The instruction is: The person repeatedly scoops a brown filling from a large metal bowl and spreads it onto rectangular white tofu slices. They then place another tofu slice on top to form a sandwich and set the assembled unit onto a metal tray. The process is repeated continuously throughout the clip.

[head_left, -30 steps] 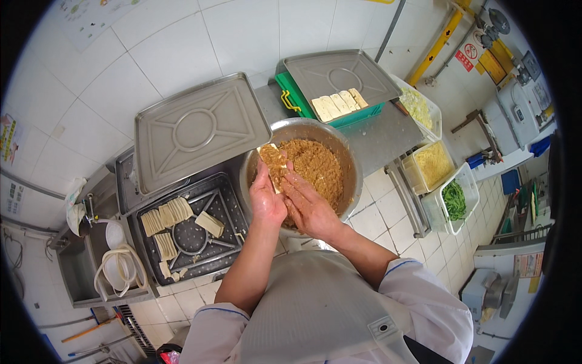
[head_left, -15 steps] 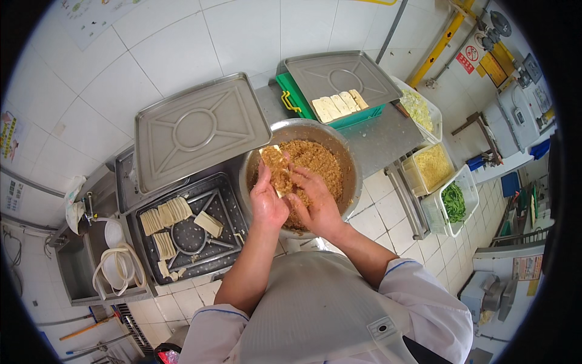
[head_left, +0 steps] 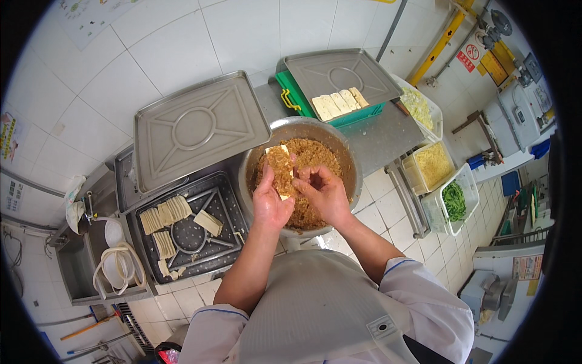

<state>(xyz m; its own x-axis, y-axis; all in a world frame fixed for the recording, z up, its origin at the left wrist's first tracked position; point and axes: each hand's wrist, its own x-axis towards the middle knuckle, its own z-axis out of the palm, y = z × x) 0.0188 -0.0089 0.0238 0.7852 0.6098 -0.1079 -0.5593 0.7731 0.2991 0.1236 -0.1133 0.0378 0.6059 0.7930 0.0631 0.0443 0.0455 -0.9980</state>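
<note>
Above the steel bowl (head_left: 357, 171), my left hand (head_left: 268, 204) cradles a pale slice that looks like tofu (head_left: 280, 173). Brown minced filling covers most of its top, leaving white showing at the ends. My right hand (head_left: 326, 197) is beside the slice's right edge, its fingers curled and pressed together. Whatever its fingertips hold, if anything, is too small to make out. More brown minced filling (head_left: 314, 153) lies in the bowl beneath both hands.
Left of the bowl, a dark perforated tray (head_left: 221, 255) holds stacked pale slices (head_left: 174, 210). A metal tray (head_left: 194, 130) leans behind it. Filled slices (head_left: 339, 103) lie at a green crate (head_left: 357, 117) with another metal tray. Baskets of chopped vegetables (head_left: 453, 202) stand right.
My right hand has drawn back to the right off the filling, and its fingers have curled in. The slice in my left hand now shows more fully, its filling spread flatter.
</note>
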